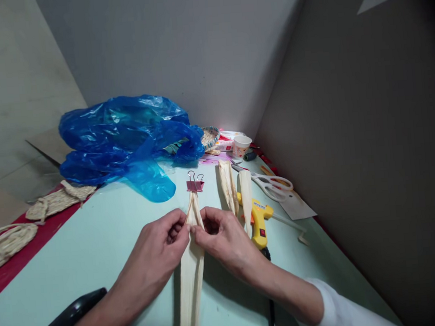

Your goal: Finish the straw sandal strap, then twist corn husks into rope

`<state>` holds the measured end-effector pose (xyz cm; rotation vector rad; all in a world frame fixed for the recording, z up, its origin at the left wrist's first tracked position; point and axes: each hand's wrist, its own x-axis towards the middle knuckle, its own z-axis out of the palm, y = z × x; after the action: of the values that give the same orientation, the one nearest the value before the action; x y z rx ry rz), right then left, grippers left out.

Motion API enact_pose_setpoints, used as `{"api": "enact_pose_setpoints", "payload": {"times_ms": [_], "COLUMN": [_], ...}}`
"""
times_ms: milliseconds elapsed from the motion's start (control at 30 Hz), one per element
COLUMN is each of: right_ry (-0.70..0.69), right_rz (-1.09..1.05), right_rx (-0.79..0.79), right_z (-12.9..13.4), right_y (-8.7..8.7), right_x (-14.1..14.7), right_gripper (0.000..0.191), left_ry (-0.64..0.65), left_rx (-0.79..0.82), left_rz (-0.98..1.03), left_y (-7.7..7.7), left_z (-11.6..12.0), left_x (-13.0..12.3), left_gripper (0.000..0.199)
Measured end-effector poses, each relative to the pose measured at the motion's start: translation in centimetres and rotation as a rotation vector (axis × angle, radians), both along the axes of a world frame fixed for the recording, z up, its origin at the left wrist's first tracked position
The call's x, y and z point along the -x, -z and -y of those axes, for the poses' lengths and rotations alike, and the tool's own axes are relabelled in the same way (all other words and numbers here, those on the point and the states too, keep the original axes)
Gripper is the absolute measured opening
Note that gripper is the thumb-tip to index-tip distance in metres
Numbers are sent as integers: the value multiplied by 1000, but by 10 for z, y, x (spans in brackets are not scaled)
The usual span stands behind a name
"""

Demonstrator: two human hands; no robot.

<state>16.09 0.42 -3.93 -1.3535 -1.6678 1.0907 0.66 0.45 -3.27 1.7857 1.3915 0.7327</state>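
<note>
A long, pale, dried-leaf strip [191, 280] runs from the front edge of view up to a pink binder clip [194, 186], which grips its narrow far end on the table. My left hand [166, 237] pinches the strip's left edge a little below the clip. On the right edge, at about the same height, my right hand [223, 233] pinches it between thumb and fingers. Between the two hands the strip looks gathered and folded toward the clip. Some fingertips are hidden behind the strip and the curled fingers.
Right of the hands lie two more pale strips [246, 191], a yellow glue gun [260, 222] with its cord, and white-handled scissors [274, 183]. Behind stand a paper cup [241, 146] and blue plastic bags [125, 135]. Woven soles [58, 200] lie at the left edge.
</note>
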Motion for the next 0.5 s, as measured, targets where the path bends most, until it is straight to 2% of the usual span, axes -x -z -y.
{"api": "enact_pose_setpoints", "payload": {"times_ms": [200, 367, 500], "right_ry": [-25, -121, -158], "right_rz": [-91, -334, -491], "right_rx": [33, 166, 242], "right_z": [0, -1, -2], "right_y": [-1, -5, -2], "right_x": [-2, -5, -6], "right_gripper": [16, 11, 15], "left_ry": [87, 131, 132], "left_rx": [69, 199, 351], "left_rz": [151, 387, 603], "left_y": [1, 0, -1], "left_z": [-6, -11, -7], "left_x": [6, 8, 7], "left_gripper": [23, 23, 13]}}
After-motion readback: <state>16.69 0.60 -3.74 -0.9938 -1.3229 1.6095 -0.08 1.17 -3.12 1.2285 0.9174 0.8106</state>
